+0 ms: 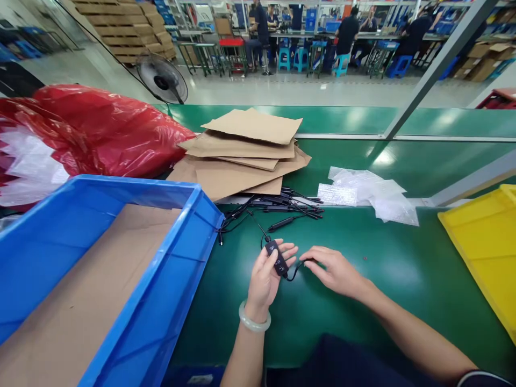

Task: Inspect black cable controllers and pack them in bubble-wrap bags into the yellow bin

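My left hand (266,274) holds a small black inline controller (276,257) in its fingers, palm turned up, with a pale bangle on the wrist. A thin black cable (294,271) runs from the controller's lower end to my right hand (332,269), whose fingers pinch the cable just above the green table (363,333). Another stretch of cable leads from the controller up to a pile of similar black cables (282,204) lying farther back on the table.
A large blue bin (177,269) lined with cardboard stands at the left. Cardboard sheets (245,150) are stacked behind the cables, and a red plastic bag (100,129) lies beyond the bin. Clear plastic bags (366,191) lie to the right, and a yellow tray (484,242) sits at the right edge. People sit at benches far behind.
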`<state>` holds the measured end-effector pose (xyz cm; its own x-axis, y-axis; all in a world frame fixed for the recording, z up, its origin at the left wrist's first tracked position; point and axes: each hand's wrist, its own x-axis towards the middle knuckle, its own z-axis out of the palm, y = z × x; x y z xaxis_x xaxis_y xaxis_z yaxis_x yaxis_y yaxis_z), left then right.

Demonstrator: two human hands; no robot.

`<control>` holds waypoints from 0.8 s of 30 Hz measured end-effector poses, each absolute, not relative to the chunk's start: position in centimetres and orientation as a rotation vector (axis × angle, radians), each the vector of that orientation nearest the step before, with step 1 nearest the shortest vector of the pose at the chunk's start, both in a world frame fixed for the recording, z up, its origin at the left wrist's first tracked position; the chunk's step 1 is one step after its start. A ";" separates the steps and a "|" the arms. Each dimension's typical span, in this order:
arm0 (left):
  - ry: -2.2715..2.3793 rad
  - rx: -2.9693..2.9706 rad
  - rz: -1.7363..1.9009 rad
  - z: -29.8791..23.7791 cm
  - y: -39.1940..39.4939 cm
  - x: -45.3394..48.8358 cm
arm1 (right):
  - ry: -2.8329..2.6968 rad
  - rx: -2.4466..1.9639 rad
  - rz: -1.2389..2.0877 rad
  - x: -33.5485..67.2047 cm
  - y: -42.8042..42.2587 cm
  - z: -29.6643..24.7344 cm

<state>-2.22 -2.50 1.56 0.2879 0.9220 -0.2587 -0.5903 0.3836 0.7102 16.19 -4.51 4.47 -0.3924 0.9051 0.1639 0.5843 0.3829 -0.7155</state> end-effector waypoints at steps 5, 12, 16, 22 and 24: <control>0.728 0.602 1.092 1.4 -2.6 -2.1 | -1.961 -1.304 1.002 16.6 -5.5 3.4; 0.725 0.634 1.037 1.1 -2.7 -1.4 | -1.976 -1.327 0.883 17.7 -5.8 2.6; 0.685 0.577 1.004 1.0 -2.5 -1.5 | -2.086 -1.303 0.704 18.4 -5.7 2.6; 0.668 0.577 1.030 0.8 -2.4 -1.8 | -2.081 -1.296 0.656 18.7 -5.9 2.4; 0.665 0.591 1.026 0.8 -2.5 -1.7 | -2.081 -1.294 0.655 18.7 -5.9 2.5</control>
<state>-1.70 -2.46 0.76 0.3608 0.9064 -0.2195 -0.5699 0.4006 0.7174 18.69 -5.93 2.48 -0.3482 0.9097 0.2264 0.6157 0.4041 -0.6765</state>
